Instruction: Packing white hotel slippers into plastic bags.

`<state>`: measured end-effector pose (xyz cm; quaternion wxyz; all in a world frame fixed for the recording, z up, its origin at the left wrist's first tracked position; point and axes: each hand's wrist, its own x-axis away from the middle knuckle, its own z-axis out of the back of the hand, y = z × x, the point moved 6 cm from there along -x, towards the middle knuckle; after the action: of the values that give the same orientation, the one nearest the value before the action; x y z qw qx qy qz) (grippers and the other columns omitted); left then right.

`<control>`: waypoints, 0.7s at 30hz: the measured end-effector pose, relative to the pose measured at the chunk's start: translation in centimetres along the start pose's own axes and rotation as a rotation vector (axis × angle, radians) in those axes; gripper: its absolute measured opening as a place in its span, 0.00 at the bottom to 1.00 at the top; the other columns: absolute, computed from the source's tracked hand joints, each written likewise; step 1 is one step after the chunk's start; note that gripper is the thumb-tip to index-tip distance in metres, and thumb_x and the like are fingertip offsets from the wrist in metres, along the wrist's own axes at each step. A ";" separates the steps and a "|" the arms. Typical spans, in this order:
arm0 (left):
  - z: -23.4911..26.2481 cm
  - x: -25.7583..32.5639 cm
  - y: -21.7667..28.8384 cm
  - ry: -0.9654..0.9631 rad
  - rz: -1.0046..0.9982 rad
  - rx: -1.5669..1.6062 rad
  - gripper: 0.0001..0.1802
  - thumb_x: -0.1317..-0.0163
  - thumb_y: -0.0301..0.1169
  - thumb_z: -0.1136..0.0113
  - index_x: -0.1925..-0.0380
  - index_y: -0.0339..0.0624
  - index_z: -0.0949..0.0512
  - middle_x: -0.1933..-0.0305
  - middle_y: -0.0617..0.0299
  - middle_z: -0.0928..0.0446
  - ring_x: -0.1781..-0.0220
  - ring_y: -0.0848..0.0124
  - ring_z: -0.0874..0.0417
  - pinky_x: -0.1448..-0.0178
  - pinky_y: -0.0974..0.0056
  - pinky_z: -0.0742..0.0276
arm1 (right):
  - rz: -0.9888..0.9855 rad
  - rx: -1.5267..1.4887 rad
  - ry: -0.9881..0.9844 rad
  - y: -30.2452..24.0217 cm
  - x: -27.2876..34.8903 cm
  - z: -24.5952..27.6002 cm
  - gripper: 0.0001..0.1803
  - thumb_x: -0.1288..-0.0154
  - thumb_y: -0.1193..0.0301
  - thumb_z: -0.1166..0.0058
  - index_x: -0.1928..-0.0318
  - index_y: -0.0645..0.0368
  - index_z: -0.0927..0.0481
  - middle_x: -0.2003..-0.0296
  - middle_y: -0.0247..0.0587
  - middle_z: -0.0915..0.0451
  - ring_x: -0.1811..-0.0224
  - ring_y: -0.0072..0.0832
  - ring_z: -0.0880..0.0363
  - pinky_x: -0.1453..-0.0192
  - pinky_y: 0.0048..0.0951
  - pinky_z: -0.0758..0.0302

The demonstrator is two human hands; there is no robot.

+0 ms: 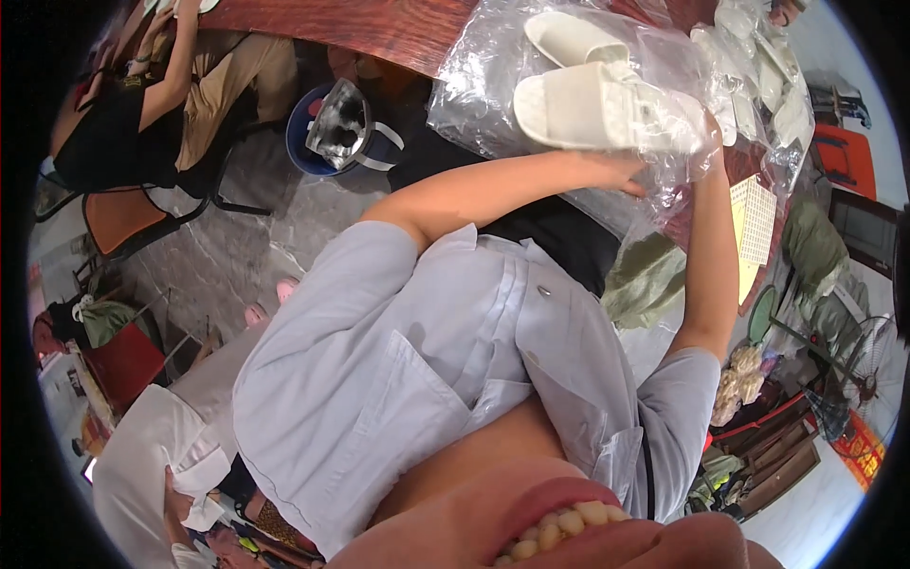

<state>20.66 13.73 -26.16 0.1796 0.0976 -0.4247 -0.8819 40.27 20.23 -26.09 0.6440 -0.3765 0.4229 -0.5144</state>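
- A white slipper [597, 106] lay inside a clear plastic bag [493, 85] at the upper middle of the view, above the wooden table [379, 28].
- Its long axis ran almost sideways across the picture, a little tilted; the rounded end pointed to the person's left and the other end went toward the right, into the crumpled plastic.
- A second white slipper [573, 40] lay just behind it in the same bag, also long from left to right, with its far end lower than its near end.
- The left hand [616, 173] was directly under the first slipper, touching the plastic from below; the fingers were stretched forward and only a little bent, but whether they pinched the film I could not tell.
- The right hand [709, 133] was at the right end of the slipper, behind the plastic; it was mostly hidden, so I could not tell how far it was open or what it gripped.
- The two forearms came up from the grey shirt [398, 360] and met at the bag, one on each side of the slipper.
- More packed white slippers [758, 66] were piled further right on the table.
- A white perforated basket [754, 223] stood just beside the right forearm.
- A blue bucket [313, 142] was on the floor at the left of the bag, and another person [142, 95] sat well apart at the upper left.
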 end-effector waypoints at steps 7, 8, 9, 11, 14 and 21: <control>1.6 0.9 2.7 0.048 -0.131 -0.075 0.31 0.34 0.45 0.40 0.39 0.34 0.29 0.57 0.32 0.22 0.54 0.42 0.19 0.48 0.45 0.25 | -0.426 -0.158 0.304 -6.1 -2.0 -0.7 0.28 0.30 0.65 0.43 0.34 0.63 0.34 0.50 0.42 0.21 0.50 0.28 0.22 0.48 0.27 0.25; 2.3 1.1 3.8 0.041 -0.134 -0.073 0.31 0.34 0.45 0.40 0.39 0.34 0.29 0.57 0.32 0.22 0.54 0.42 0.19 0.48 0.45 0.25 | -0.379 -0.007 0.229 -8.4 -1.8 -0.9 0.33 0.32 0.65 0.40 0.31 0.60 0.38 0.45 0.48 0.23 0.47 0.33 0.23 0.44 0.32 0.25; 2.6 1.2 5.1 -0.034 -0.161 0.040 0.31 0.33 0.44 0.41 0.37 0.36 0.30 0.55 0.34 0.22 0.52 0.42 0.19 0.46 0.47 0.24 | -0.384 -0.009 0.235 -8.2 -1.3 -0.8 0.33 0.32 0.65 0.40 0.31 0.60 0.38 0.45 0.48 0.23 0.47 0.33 0.23 0.44 0.32 0.25; 2.6 1.7 6.6 -0.105 -0.181 0.151 0.31 0.32 0.43 0.42 0.35 0.37 0.31 0.53 0.36 0.21 0.50 0.43 0.19 0.44 0.48 0.24 | -0.089 0.421 0.334 -10.5 -1.3 -0.6 0.34 0.36 0.67 0.36 0.32 0.57 0.35 0.45 0.49 0.22 0.46 0.35 0.22 0.41 0.35 0.26; 3.2 3.7 10.3 -0.145 -0.533 0.351 0.29 0.32 0.41 0.42 0.35 0.40 0.30 0.49 0.42 0.20 0.46 0.46 0.20 0.40 0.52 0.25 | 0.139 0.713 0.250 -14.9 -0.5 -1.6 0.19 0.38 0.71 0.36 0.47 0.59 0.21 0.48 0.45 0.19 0.46 0.33 0.21 0.41 0.34 0.27; 15.2 9.6 4.7 0.498 -0.048 0.017 0.18 0.33 0.36 0.41 0.46 0.41 0.21 0.55 0.50 0.17 0.53 0.56 0.16 0.50 0.58 0.22 | -0.173 0.264 -0.455 -12.4 0.8 -3.7 0.16 0.33 0.71 0.43 0.46 0.59 0.17 0.52 0.40 0.16 0.49 0.29 0.21 0.41 0.30 0.27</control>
<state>8.00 18.03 -13.23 0.2567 0.3235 -0.3724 -0.8311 32.64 16.97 -16.14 0.7197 -0.4297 0.1631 -0.5204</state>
